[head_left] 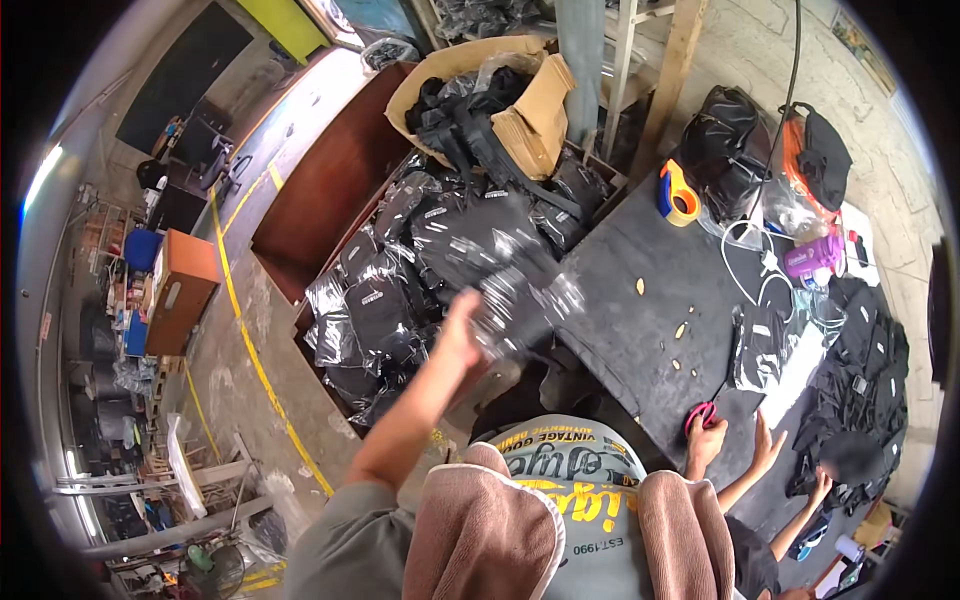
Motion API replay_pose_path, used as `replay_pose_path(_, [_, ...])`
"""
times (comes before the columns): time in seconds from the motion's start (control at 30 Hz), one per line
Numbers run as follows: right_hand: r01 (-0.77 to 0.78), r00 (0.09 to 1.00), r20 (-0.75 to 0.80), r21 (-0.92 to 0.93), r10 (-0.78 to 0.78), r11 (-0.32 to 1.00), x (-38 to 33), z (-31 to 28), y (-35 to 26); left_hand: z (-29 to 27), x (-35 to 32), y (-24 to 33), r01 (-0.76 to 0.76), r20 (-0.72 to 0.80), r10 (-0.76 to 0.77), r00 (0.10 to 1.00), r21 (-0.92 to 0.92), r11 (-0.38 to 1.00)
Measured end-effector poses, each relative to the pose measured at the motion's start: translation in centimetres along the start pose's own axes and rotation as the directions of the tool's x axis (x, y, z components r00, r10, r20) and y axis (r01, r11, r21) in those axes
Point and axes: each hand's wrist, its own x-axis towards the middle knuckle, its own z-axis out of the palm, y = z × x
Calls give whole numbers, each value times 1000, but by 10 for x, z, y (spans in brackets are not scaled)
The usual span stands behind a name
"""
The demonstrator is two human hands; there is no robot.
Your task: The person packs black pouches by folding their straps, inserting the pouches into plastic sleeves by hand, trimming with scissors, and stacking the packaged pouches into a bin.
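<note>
My left hand point(461, 338) reaches out over a bin, its fingers closed at the edge of a black bag in clear plastic point(515, 310), smeared by motion. Beneath and beyond it lies a heap of similar plastic-wrapped black bags point(380, 305). On the black tabletop, my right hand point(706, 442) grips pink-handled scissors point(699, 414) by the handles. Right of the scissors, a plastic-wrapped black bag point(757, 345) lies beside a white sheet point(797, 375).
A co-worker's hands point(766, 447) work at the table's right, near piled black bags point(855, 370). A tape dispenser point(679, 195), a purple pack point(813, 257) and a white cable loop point(728, 275) lie on the table point(630, 320). Behind the heap stands an open carton point(535, 120).
</note>
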Motion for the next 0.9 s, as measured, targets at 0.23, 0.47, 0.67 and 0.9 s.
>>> replay_pose_path(0.23, [102,994,-27,-63,-104,993,15,-13,-13,-49,61,221,-556,8,576,818,-249,793])
replay_pose_path(0.47, [96,971,-190,-250,-145,964,25,-6,-48,27,83,104,-403,231,348,909,702,587])
replay_pose_path(0.67, [-61,855,416,673,-309,737,-2,-13,-189,137,55,-91,-453,469,-554,688,874,178])
replay_pose_path(0.9, [-244,924,376,722,-71,647,-2,-32,-171,180,68,-79,-457,298,-726,620,889,-26])
